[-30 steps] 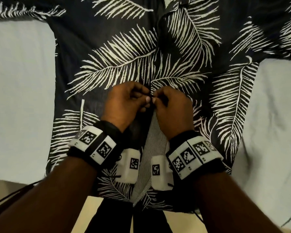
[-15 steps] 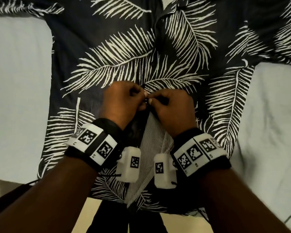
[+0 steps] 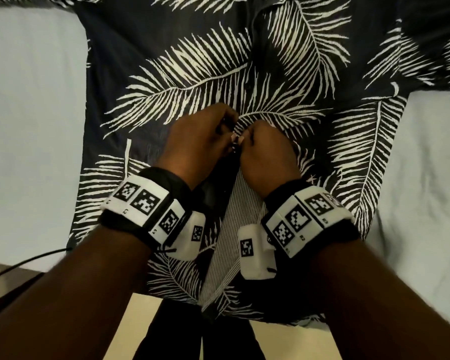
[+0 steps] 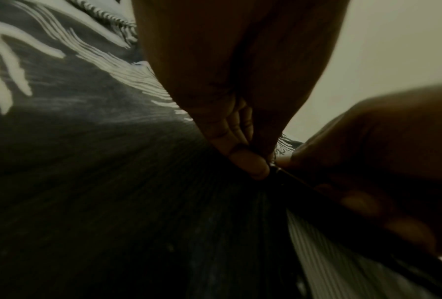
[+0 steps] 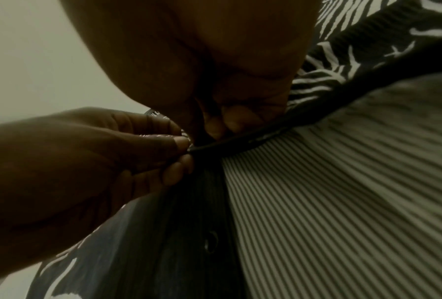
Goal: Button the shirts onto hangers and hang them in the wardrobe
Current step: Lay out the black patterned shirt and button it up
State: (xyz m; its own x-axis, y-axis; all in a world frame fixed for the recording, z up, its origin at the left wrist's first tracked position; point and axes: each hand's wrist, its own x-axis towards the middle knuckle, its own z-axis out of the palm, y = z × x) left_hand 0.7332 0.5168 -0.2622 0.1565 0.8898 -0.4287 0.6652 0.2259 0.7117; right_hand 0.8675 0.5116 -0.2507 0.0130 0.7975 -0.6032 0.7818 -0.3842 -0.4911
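My left hand (image 3: 200, 144) and my right hand (image 3: 266, 152) meet at the middle of the dark short-sleeved shirt with the white palm-leaf print (image 3: 192, 74), knuckle to knuckle, thumbs nearly touching. The left fingers (image 4: 250, 163) pinch the dark front edge on their side; the right fingers (image 5: 230, 119) are curled tight on the opposite edge, drawing the two edges together. Whether a button sits between the fingertips I cannot tell.

The shirt lies flat on a pale grey bed sheet (image 3: 31, 126), collar toward the far edge, hem hanging over the near edge. Above my hands the front is closed. Below them it gapes open in a wedge, showing the fine-striped inside of the cloth (image 3: 234, 224), and the right wrist view shows one dark buttonhole (image 5: 210, 241) on the loose flap there.

Bare sheet lies on both sides of the shirt, left and right, so there is room out that way. Close in, my own wrists crowd the gap: the white marker bands (image 3: 146, 206) and the little white camera boxes (image 3: 255, 250) hang right over the open hem. A thin black cable (image 3: 31, 258) trails over the near left edge of the bed.
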